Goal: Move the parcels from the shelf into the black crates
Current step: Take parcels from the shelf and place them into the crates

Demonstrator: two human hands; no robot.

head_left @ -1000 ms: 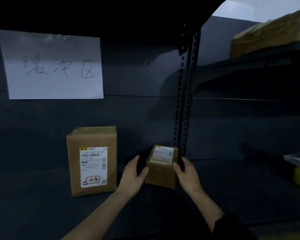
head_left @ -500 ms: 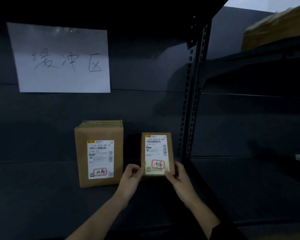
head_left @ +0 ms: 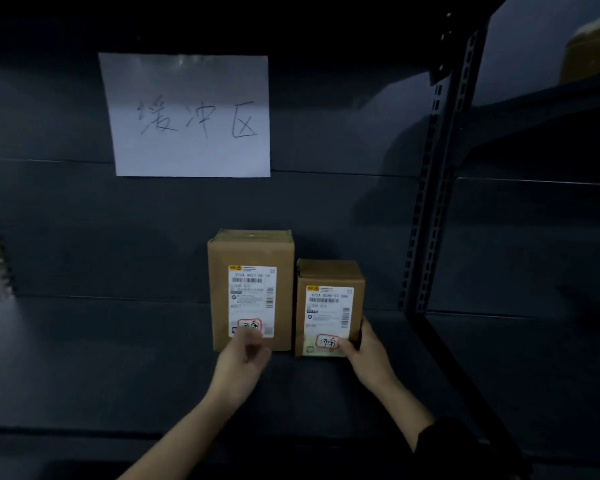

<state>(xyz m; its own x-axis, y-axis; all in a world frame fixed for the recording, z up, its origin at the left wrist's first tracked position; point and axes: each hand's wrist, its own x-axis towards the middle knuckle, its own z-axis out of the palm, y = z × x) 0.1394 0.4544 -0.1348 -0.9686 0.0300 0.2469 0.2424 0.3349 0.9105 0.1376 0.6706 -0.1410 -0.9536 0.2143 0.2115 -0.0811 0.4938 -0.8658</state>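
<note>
A dark grey shelf (head_left: 118, 358) fills nearly everything in sight, its back panel running wide behind and its deck stretching out to the left. A perforated upright post (head_left: 430, 202) splits it from the neighbouring bay on the right, where part of a brown carton (head_left: 589, 46) shows on the level above, blurred at the frame's edge. Taped to the back panel hangs a white paper sign (head_left: 187, 114) with three handwritten characters on it.

Below the sign and a little to its right, two cardboard parcels stand upright on the deck, side by side and nearly touching. The taller parcel (head_left: 250, 289) is on the left, with a white shipping label on its front and a red-ringed mark low on that label. The smaller parcel (head_left: 329, 306) stands just beside it on the right, labelled the same way.

The person's right hand (head_left: 368, 351) grips the smaller parcel at its lower right corner, thumb laid across the front near the red mark and fingers wrapped behind the side edge. The left hand (head_left: 243, 358) is smeared with motion in front of the lower part of the taller parcel, fingers loosely curled and closed on nothing; whether it touches the cardboard I cannot tell. A dark sleeve (head_left: 440, 441) covers the right forearm
</note>
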